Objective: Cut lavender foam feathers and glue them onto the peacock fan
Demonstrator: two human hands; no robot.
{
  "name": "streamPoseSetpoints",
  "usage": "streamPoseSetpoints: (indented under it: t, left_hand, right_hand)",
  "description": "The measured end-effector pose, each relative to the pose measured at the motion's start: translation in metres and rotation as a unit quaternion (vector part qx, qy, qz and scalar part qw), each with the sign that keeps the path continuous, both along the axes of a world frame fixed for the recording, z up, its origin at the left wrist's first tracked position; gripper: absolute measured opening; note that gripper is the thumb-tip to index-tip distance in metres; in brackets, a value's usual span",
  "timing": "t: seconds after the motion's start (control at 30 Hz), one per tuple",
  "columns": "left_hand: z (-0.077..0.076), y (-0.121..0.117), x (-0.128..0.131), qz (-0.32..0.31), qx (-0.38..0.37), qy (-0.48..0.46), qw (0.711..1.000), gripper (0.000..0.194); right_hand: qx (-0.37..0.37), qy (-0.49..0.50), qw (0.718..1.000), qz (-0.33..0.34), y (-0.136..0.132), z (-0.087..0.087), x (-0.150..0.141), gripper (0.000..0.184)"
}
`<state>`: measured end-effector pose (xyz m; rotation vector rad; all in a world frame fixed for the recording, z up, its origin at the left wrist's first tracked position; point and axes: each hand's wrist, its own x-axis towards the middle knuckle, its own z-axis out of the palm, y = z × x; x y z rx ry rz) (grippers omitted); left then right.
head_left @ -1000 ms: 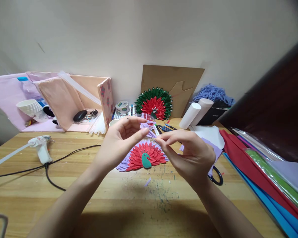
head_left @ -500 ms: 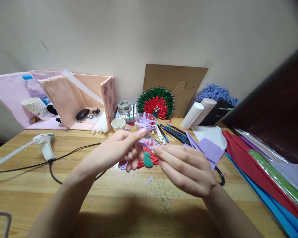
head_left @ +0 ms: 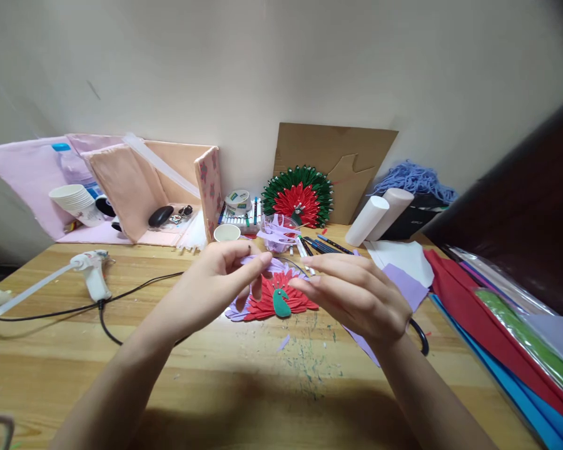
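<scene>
My left hand (head_left: 220,284) is closed in a pinch, thumb against fingers, where a narrow purple strip was visible half a second earlier; the fingers now mostly hide it. Facing it, my right hand (head_left: 356,297) has its fingers stretched out, with a gap between fingertips and thumb. Below and between the hands lies a peacock craft with red petals (head_left: 263,300), purple outer petals (head_left: 237,312) and a green bird body (head_left: 281,302). A purple strip (head_left: 363,347) shows under my right hand; whether it touches the hand I cannot tell.
A white glue gun (head_left: 94,275) with a black cord stands left. Behind are a paper cup (head_left: 227,233), a bowl of purple strips (head_left: 279,232), pens (head_left: 333,245) and a green-red peacock (head_left: 298,197) against cardboard (head_left: 338,144). Coloured sheets (head_left: 469,306) line the right.
The fingers of my right hand have lifted and opened from their pinch. The purple strip between the hands no longer shows. More of the red petals is visible, and the view has shifted slightly.
</scene>
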<state>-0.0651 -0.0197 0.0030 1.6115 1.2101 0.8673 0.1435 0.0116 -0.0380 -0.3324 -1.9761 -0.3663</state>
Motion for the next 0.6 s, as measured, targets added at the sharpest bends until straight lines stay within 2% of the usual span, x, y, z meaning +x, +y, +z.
streamPoseSetpoints:
  t: [0.07, 0.17, 0.23, 0.3, 0.37, 0.43, 0.5, 0.6]
  left_hand:
    - [-0.003, -0.009, -0.011, 0.031, 0.021, 0.013, 0.999, 0.028]
    - [-0.012, -0.028, -0.034, 0.094, 0.051, 0.075, 0.991, 0.031]
    - [-0.02, -0.042, -0.055, 0.14, 0.09, 0.133, 0.977, 0.032]
    - [-0.031, -0.056, -0.078, 0.187, 0.129, 0.18, 0.957, 0.032]
    - [-0.046, -0.07, -0.103, 0.213, 0.137, 0.205, 0.945, 0.032]
    - [-0.063, -0.083, -0.129, 0.229, 0.118, 0.199, 0.946, 0.032]
    - [-0.081, -0.095, -0.153, 0.25, 0.088, 0.173, 0.948, 0.032]
    - [-0.104, -0.108, -0.182, 0.33, 0.072, 0.161, 0.927, 0.034]
  right_hand:
    - [-0.03, 0.022, 0.999, 0.002, 0.002, -0.002, -0.004, 0.032]
    - [-0.106, 0.043, 0.993, 0.024, -0.002, -0.01, -0.018, 0.027]
    - [-0.184, 0.038, 0.981, 0.039, -0.008, -0.019, -0.036, 0.02]
    - [-0.292, 0.008, 0.955, 0.045, -0.014, -0.033, -0.06, 0.011]
    - [-0.412, -0.047, 0.908, 0.062, -0.017, -0.048, -0.092, 0.007]
    - [-0.49, -0.082, 0.861, 0.108, -0.016, -0.063, -0.131, 0.01]
    - [-0.513, -0.102, 0.84, 0.141, -0.012, -0.076, -0.177, 0.013]
    - [-0.532, -0.113, 0.833, 0.103, -0.003, -0.091, -0.249, 0.02]
